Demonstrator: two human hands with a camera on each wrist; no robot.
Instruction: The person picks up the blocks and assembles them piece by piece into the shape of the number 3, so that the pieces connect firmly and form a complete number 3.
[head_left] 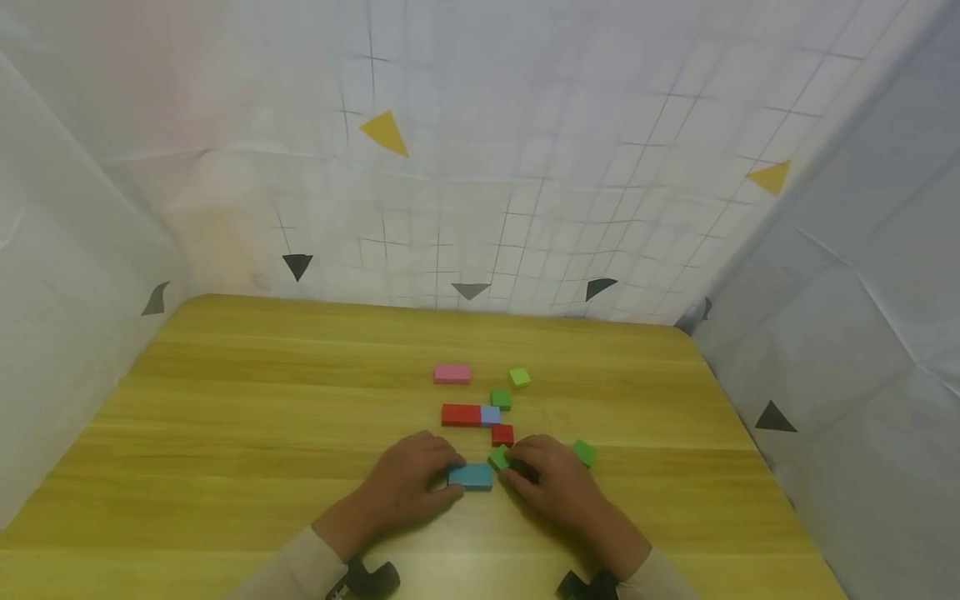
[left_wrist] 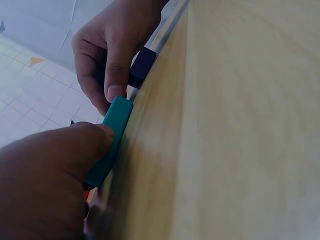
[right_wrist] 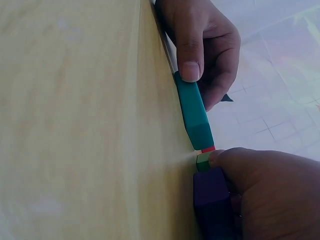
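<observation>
My left hand (head_left: 412, 479) pinches the left end of a flat blue block (head_left: 477, 477) between thumb and fingers. In the right wrist view this blue block (right_wrist: 194, 111) looks teal, with the left thumb on its near end. My right hand (head_left: 558, 483) pinches a small green block (head_left: 498, 457) just right of the blue one, fingers on its far side. The right thumb (right_wrist: 235, 162) is against the green block (right_wrist: 202, 161) in the right wrist view. Close beside the right hand, a block looks dark purple (right_wrist: 210, 187). A small red block (head_left: 502, 435) sits just beyond the green one.
Farther back on the wooden table (head_left: 262, 400) lie a long red block (head_left: 461, 415) touching a pale blue one (head_left: 490, 416), a green block (head_left: 501, 400), a pink block (head_left: 452, 374) and a lime block (head_left: 520, 378). Another green block (head_left: 584, 452) lies right of my right hand. White sheeting (head_left: 525, 167) surrounds the table.
</observation>
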